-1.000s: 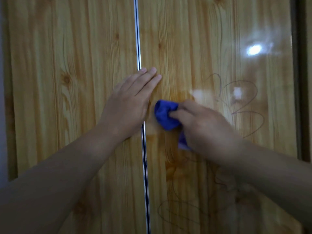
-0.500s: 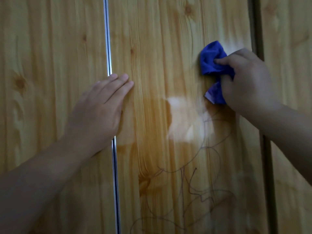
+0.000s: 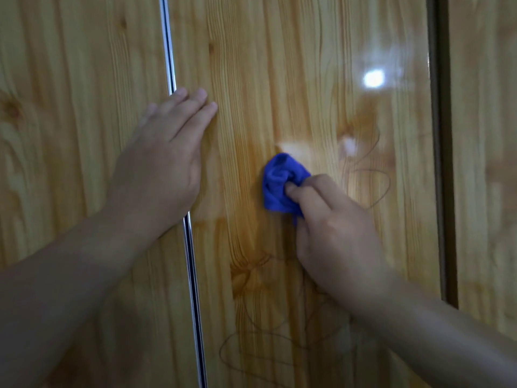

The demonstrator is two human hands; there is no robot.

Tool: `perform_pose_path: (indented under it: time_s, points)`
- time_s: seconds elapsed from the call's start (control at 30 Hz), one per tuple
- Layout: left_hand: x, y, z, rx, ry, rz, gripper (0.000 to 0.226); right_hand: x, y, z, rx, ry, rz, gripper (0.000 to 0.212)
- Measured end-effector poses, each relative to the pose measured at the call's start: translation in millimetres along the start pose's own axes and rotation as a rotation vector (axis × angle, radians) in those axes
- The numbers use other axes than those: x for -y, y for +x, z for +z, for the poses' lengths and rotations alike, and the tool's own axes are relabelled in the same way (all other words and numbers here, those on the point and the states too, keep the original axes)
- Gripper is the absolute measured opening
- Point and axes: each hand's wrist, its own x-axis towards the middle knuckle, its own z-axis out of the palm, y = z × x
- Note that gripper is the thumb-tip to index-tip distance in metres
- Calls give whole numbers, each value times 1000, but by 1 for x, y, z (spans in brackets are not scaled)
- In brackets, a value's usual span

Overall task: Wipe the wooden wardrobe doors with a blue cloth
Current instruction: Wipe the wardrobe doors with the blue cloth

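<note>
Glossy wooden wardrobe doors fill the view; the middle door has thin dark scribbled lines on it. My right hand grips a bunched blue cloth and holds it against this door near its middle. My left hand lies flat with straight fingers across the seam, its fingertips on the middle door and its palm on the left door.
A metal strip runs down the seam between the left and middle doors. A dark vertical frame edge separates the middle door from another wooden panel at the right. A lamp reflection shines at the upper right.
My right hand has brought the cloth down and to the left, from the door's upper right edge back toward its middle. The left hand has stayed flat on the seam.
</note>
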Motion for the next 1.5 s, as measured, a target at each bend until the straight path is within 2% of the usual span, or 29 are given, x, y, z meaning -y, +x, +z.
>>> perform_pose_path:
  time_s: [0.23,0.33,0.5,0.67,0.77,0.9,1.03,1.2,1.3,1.37,1.5]
  points:
    - [-5,-1,-3,25,20,-39,49,61,-73,37,213,91,-232,31]
    - [-6,-3,-6,47,13,-56,49,82,-94,47,277,150,-278,27]
    - [-8,-4,-8,64,11,-53,49,81,-95,40,340,177,-310,35]
    - [-7,-2,-8,63,18,-46,49,57,-80,26,380,171,-290,28]
    - [-6,-2,-6,54,33,-40,49,25,-63,13,364,162,-233,30]
    - [-3,-2,-3,46,37,-21,50,-12,-41,-3,320,84,-195,52]
    - [1,-4,0,30,47,-6,50,-43,-12,-20,202,26,-175,40]
    - [5,-4,5,9,31,11,50,-74,25,-47,30,-37,-108,49]
    - [3,-5,7,-3,28,-1,50,-96,48,-58,-70,-91,-29,41]
    - [1,-6,9,-3,39,-20,52,-108,62,-64,-90,-116,24,33]
    - [-4,-3,5,-6,37,-54,52,-117,78,-69,-100,-139,48,35]
